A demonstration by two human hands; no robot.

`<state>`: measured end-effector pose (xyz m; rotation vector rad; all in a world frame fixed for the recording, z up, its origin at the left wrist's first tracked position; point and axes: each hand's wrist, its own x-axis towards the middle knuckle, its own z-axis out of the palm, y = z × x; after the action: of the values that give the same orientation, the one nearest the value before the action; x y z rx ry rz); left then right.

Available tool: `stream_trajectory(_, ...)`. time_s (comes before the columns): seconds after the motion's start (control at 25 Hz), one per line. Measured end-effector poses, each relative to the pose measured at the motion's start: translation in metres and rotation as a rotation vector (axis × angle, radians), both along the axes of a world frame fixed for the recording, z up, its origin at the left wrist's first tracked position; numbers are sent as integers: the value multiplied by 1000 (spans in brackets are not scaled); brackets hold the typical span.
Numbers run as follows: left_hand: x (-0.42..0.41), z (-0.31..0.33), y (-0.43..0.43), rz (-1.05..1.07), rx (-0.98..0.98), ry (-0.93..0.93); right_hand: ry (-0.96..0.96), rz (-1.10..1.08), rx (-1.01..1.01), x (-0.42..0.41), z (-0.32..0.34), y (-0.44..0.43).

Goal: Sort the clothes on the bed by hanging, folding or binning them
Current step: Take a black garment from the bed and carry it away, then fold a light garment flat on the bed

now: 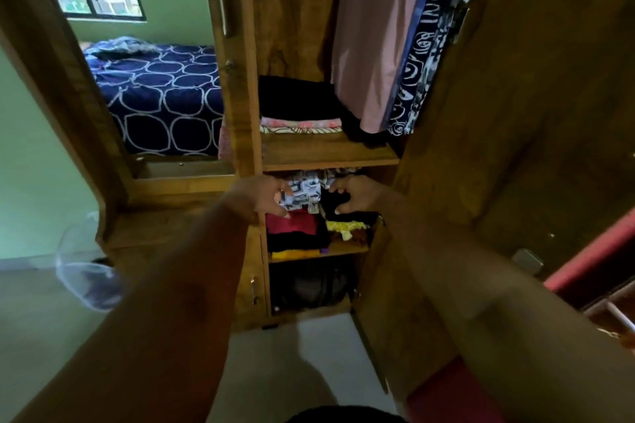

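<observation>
Both my arms reach into the open wooden wardrobe (330, 151). My left hand (261, 196) pinches a folded white garment with a black print (304, 194) at the middle shelf. My right hand (354, 192) grips a folded black garment (331, 204) beside it. Below them lie stacks of folded clothes: red (292, 225), black and yellow on the left, yellow frilled (343, 226) on the right. The bed (161, 93) with its navy circle-print sheet appears in the mirror on the left.
A pink dress (374, 38) and a navy patterned garment (419, 55) hang on the upper right. Folded black and pink clothes (295, 103) sit on the upper shelf. A dark bag (309, 285) fills the bottom compartment. The wardrobe door (532, 113) stands open at right. A translucent bin (86, 268) stands on the floor at left.
</observation>
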<state>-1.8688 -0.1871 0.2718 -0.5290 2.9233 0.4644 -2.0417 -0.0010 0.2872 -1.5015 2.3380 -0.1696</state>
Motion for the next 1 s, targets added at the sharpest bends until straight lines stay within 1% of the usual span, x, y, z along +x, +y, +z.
stream_trajectory(0.12, 36, -10, 14, 80, 90, 43, -128, -31, -97, 22, -7, 7)
stream_trajectory(0.2, 56, -14, 20, 132, 87, 28, -180, -39, -108, 35, -8, 8)
stream_trajectory(0.36, 93, -24, 35, 263, 47, -29, -148, 61, -74, 58, -11, 11)
stream_trajectory(0.44, 117, -29, 50, 317, 5, -12, -135, 110, -58, 72, -16, 17)
stream_trajectory(0.48, 131, -30, 60, 349, 18, 13, -129, 141, -48, 80, -19, 22)
stream_trajectory(0.56, 161, -30, 82, 362, 19, 29, -104, 238, -18, 97, -24, 32)
stream_trajectory(0.64, 197, -33, 107, 419, 20, 0, -36, 385, 64, 118, -29, 37)
stream_trajectory(0.72, 234, -35, 130, 501, 36, -15, 127, 539, 152, 143, -33, 34)
stream_trajectory(0.8, 279, -36, 158, 590, 51, -57, 261, 653, 195, 182, -35, 26)
stream_trajectory(0.88, 330, -34, 186, 689, 66, -145, 320, 777, 225, 232, -34, 20)
stream_trajectory(1.0, 406, -33, 219, 878, 92, -226, 284, 951, 241, 312, -32, 15)
